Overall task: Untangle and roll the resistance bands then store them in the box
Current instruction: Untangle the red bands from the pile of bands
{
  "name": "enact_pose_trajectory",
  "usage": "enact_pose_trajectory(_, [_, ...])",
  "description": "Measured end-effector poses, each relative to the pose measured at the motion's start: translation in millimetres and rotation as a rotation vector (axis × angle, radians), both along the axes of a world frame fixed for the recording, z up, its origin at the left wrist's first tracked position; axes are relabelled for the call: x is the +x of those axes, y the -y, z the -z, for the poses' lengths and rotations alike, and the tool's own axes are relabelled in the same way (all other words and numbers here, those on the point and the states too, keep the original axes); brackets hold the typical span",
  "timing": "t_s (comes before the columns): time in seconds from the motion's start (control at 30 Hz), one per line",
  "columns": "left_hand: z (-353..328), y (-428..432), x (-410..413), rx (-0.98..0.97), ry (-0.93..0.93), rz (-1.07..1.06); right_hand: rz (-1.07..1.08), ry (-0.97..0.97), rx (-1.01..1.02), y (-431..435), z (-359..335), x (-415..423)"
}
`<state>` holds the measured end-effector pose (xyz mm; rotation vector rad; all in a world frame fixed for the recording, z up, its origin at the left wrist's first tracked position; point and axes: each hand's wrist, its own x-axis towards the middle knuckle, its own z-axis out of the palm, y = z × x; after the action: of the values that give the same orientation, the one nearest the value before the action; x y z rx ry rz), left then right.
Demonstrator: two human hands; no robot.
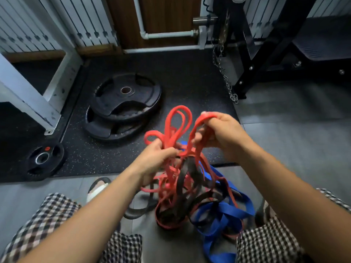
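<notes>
Head view, frame centre: left hand point(159, 154) and right hand point(220, 133) both fist-closed on red band point(171, 126) loops above tangle point(199, 202). Advise slow separation, w/o yanking. Box unseen.

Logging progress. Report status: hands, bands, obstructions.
Left hand and right hand both gripping red band. Red, black, blue bands still tangled. No box in view. Weight plates beyond, clear of work.

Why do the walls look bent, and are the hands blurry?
Head view: the wide lens bows the wall panels at the edges; the left hand and right hand are slightly soft, gripping the red bands; the dim floor shows mild glare.
</notes>
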<state>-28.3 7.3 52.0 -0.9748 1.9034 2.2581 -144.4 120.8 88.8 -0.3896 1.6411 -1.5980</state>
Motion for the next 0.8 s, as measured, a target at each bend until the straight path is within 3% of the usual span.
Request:
enact_pose_trajectory(0.2, [1, -23, -6, 0.337, -0.169, 0.147, 0.057, 0.069, -0.2, 3, -11, 0])
enact_pose_trajectory(0.3, [-6, -13, -11, 0.312, -0.233, 0.053, 0.148, 0.015, -0.172, -1, -2, -12])
enact_pose_trajectory(0.4, [-11, -2, -13, 0.374, -0.274, -0.101, 0.07, 0.046, -0.057, -9, 11, -17])
enact_pose_trajectory(0.5, [-18, 3, -14, 0.475, -0.314, -0.13, 0.017, -0.057, 0.099, -12, 20, -15])
enact_pose_trajectory(0.6, [-22, 9, -14, 0.583, -0.392, -0.147, 0.031, 0.086, 0.041, -8, 22, -13])
enact_pose_trajectory(0.7, [-19, 19, -13, 0.699, -0.533, -0.186, -0.217, 0.156, -0.036, -3, 35, 0])
enact_pose_trajectory(0.8, [-19, 23, -11, 0.746, -0.596, -0.164, -0.556, -0.028, 0.127, -1, 57, 27])
